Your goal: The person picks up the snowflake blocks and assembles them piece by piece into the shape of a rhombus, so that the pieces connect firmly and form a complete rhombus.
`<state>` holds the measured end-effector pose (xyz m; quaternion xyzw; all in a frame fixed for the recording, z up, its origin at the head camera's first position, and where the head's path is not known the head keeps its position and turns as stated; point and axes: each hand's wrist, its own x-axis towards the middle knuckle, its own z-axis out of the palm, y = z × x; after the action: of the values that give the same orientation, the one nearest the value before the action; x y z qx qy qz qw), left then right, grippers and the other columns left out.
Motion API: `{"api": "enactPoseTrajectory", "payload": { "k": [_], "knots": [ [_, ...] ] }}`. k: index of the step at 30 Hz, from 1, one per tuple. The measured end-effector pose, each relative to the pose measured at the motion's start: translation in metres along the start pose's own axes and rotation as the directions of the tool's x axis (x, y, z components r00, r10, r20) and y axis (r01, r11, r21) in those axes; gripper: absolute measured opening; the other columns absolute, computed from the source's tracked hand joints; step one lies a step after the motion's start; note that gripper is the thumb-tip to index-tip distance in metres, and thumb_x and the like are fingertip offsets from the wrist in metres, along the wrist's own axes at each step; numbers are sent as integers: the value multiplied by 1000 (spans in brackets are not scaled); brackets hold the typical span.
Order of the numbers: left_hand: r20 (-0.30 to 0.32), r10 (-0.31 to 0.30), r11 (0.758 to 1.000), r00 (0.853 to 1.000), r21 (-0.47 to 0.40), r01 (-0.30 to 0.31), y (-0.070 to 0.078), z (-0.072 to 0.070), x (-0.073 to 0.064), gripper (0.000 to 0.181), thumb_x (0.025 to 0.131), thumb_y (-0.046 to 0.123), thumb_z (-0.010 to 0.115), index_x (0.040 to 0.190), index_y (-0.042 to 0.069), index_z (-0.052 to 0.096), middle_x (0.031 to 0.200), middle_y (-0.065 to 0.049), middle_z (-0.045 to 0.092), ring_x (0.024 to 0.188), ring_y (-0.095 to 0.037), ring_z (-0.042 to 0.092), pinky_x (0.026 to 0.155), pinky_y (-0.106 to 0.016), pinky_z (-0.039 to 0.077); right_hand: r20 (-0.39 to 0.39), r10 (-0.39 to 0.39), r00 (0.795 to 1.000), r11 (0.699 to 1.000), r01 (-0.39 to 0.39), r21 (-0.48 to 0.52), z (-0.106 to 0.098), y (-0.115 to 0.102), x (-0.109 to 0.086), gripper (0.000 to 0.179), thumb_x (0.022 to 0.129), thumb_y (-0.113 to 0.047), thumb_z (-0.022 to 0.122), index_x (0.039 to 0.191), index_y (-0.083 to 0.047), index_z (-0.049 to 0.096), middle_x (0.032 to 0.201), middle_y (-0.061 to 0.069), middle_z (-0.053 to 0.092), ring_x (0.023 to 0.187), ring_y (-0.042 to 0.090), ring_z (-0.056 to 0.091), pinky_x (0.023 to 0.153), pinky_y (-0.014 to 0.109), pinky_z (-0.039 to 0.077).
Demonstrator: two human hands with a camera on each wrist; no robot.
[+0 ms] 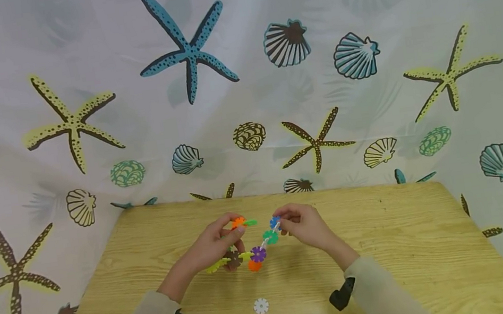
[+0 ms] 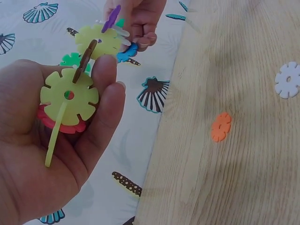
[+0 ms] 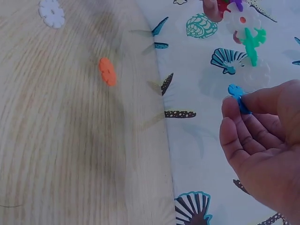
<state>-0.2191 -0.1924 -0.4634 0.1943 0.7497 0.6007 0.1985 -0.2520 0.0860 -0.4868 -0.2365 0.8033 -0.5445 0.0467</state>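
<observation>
A chain of notched, flower-shaped plastic discs hangs between both hands in the head view. My left hand grips its left part, with an orange disc and a green one at the thumb. Yellow discs and a brown disc lie along the left fingers in the left wrist view. The chain runs on through a purple disc, white ones and a green disc. At its far end, my right hand pinches a blue disc between thumb and fingertips.
On the wooden table lie a loose orange disc and, nearer the body, a loose white disc. A white cloth printed with starfish and shells rises behind the table and at its sides.
</observation>
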Motion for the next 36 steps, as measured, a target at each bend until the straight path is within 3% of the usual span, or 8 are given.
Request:
{"api": "enactPoseTrajectory", "payload": {
  "k": [5,8,13,29,36],
  "knots": [
    [35,1,1000,999,-28,0,2,1,0,29,115,21,47,138,4,47,83,-11,66,52,-21,52,49,-35,44,-11,6,1000,1000,-6,-5,-3,-8,4,22,105,-8,64,124,0,72,103,19,76,81,21,73,76,44,63],
    [44,-3,1000,999,-29,4,2,2,0,28,114,23,48,136,5,47,82,-10,66,52,-20,52,49,-34,45,-18,15,1000,1000,-15,0,-4,-12,5,23,105,-10,65,124,-1,72,104,18,76,83,16,71,75,36,61],
    [41,-2,1000,999,-19,2,2,2,1,29,115,23,47,137,4,46,83,-10,65,51,-20,52,49,-32,45,-33,30,999,1000,-30,-3,-3,-18,5,20,103,-16,68,120,-6,75,104,15,78,90,22,73,77,28,57],
    [22,-13,1000,1000,17,12,2,6,2,36,115,27,47,141,4,44,83,-10,65,53,-21,53,50,-34,46,-1,48,999,998,-48,45,3,-25,7,22,101,-18,71,119,-6,75,103,16,78,96,36,75,88,51,61],
    [22,-20,1000,1000,13,20,0,6,3,35,115,28,46,141,6,43,84,-9,66,53,-21,52,50,-31,46,20,53,998,997,-54,53,1,-27,5,21,100,-17,70,118,-6,76,98,13,78,95,39,74,86,41,62]
  ]
}}
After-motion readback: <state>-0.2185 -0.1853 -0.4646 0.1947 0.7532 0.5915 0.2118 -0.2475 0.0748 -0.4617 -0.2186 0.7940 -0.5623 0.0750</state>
